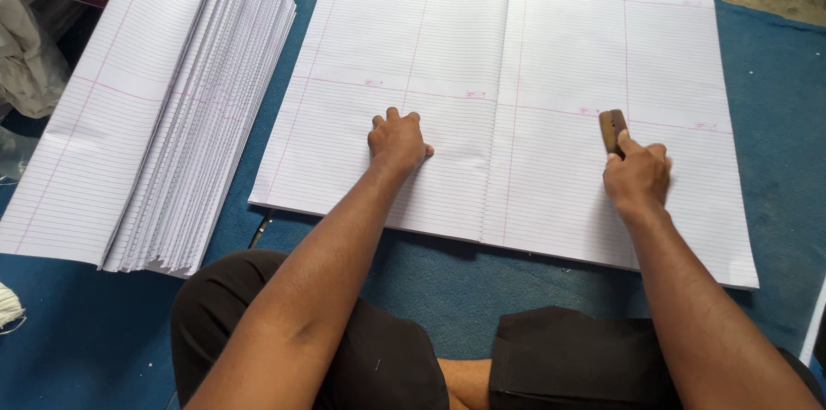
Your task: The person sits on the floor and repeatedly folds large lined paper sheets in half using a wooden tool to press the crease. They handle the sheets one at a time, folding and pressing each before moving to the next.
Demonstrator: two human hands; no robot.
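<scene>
A tall stack of ruled sheets (146, 109) lies at the far left on a blue mat (774, 100), its edges fanned out in steps toward the right. The sheets are white with fine grey lines and thin pink margin lines. Above it, at the top left corner, part of a pile of books or paper shows, too cropped to tell apart.

Just right of the stack, a large ruled sheet (516, 49) lies flat on the mat, with a vertical fold down its middle. Small pink printed marks sit along a pink line across it, too small to read.

The left hand (397, 141) rests on the sheet's left half, fingers curled under and knuckles pressed down on the paper. The right hand (637, 178) rests on the right half, closed around a small brown wooden block (612, 128), whose far end pokes out beyond the thumb and touches the paper.
</scene>
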